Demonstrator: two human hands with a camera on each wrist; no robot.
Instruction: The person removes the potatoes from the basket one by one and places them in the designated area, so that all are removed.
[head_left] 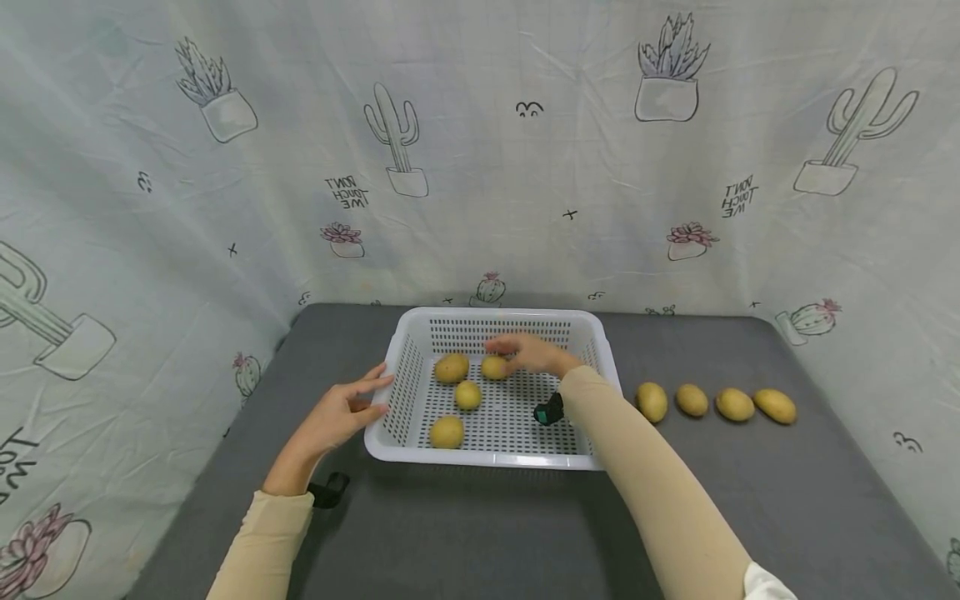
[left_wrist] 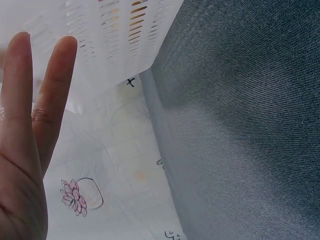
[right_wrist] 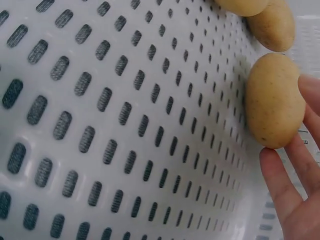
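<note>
A white perforated plastic basket [head_left: 495,458] stands on the grey table, with several yellow-brown potatoes on its floor. My right hand [head_left: 534,353] is inside the basket, near its far side, holding a potato [right_wrist: 275,100] between thumb and fingers. In the head view that potato is partly covered by the fingers. Other potatoes lie to its left: an oval one [head_left: 452,368], a small round one [head_left: 468,395] and another [head_left: 447,432] near the front. My left hand [head_left: 333,423] rests its outstretched fingers against the basket's left rim; two straight fingers show in the left wrist view.
To the basket's right, several potatoes lie in a row, from one [head_left: 651,402] beside the basket to one [head_left: 776,406] farthest right. Grey cloth covers the table [head_left: 480,533]. A pale curtain [head_left: 480,167] printed with cacti hangs behind and at the sides.
</note>
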